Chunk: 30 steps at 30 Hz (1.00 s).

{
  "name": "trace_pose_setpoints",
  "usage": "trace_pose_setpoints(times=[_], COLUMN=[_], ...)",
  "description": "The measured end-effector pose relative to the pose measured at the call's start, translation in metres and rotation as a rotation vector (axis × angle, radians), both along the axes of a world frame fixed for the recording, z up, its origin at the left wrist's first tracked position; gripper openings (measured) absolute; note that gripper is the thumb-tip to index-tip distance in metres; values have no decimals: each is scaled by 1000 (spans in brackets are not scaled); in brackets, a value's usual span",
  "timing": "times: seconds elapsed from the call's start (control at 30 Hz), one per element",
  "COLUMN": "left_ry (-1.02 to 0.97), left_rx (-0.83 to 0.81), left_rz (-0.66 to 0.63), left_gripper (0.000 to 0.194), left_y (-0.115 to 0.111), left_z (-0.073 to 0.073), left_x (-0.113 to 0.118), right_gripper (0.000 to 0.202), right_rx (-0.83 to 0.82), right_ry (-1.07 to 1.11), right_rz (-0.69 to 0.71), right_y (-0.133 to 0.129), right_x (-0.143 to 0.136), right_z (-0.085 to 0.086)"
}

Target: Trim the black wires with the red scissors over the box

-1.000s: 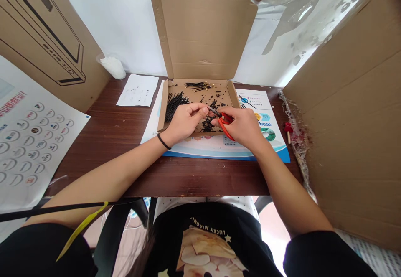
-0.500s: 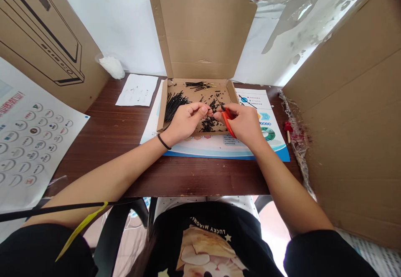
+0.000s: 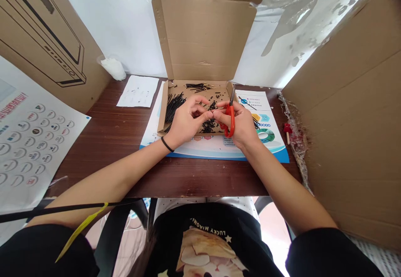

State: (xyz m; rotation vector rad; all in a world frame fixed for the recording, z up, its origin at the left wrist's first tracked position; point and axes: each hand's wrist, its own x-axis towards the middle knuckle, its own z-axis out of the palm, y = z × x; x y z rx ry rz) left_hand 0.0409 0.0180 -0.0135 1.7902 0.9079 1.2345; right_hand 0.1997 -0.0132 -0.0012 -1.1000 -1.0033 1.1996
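My right hand (image 3: 238, 122) holds red-handled scissors (image 3: 231, 120), their blades pointing up and away. My left hand (image 3: 187, 120) has its thumb stretched to meet the right thumb over the box; whatever is pinched there is too small to make out. Beneath both hands lies an open cardboard box (image 3: 202, 34). Inside it, a bundle of black wires (image 3: 173, 106) rests at the left, and a smaller bunch with gold-coloured ends (image 3: 200, 87) lies at the back. Small black cut pieces (image 3: 208, 125) are scattered in the middle of the box.
A printed sheet (image 3: 200, 153) lies under the box. White paper (image 3: 138, 91) and a white bag (image 3: 113, 68) are at the back left. Large cartons (image 3: 351, 135) flank both sides. A small red object (image 3: 287, 128) sits at the table's right edge.
The scissors have turned from pointing left and forward to nearly upright in my right hand. My left fingers have spread, and both thumb tips have come together.
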Motion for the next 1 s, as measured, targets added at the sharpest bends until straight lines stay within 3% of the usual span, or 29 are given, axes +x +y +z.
trace_pose_setpoints(times=[0.2, 0.4, 0.53, 0.67, 0.73, 0.87, 1.0], left_ry=[14, 13, -83, -176, -273, -445, -457], left_rx=[26, 76, -5, -166, -283, -483, -541], left_rz=[25, 125, 110, 62, 4, -120, -171], left_gripper=[28, 22, 22, 21, 19, 13, 14], left_y=[-3, -3, 3, 5, 6, 6, 5], left_z=[-3, -4, 0, 2, 2, 2, 2], left_x=[6, 2, -4, -3, -2, 0, 0], right_gripper=[39, 26, 22, 15, 15, 22, 24], right_rx=[47, 201, 153, 150, 215, 281, 249], right_ry=[-46, -279, -508, -1007, -1146, -1131, -1073], right_rz=[-84, -342, -216, -160, -150, -128, -142], right_y=[-1, 3, 3, -1, -3, -4, -6], right_x=[-2, 10, 27, 31, 29, 25, 21], right_z=[1, 2, 9, 14, 13, 9, 10])
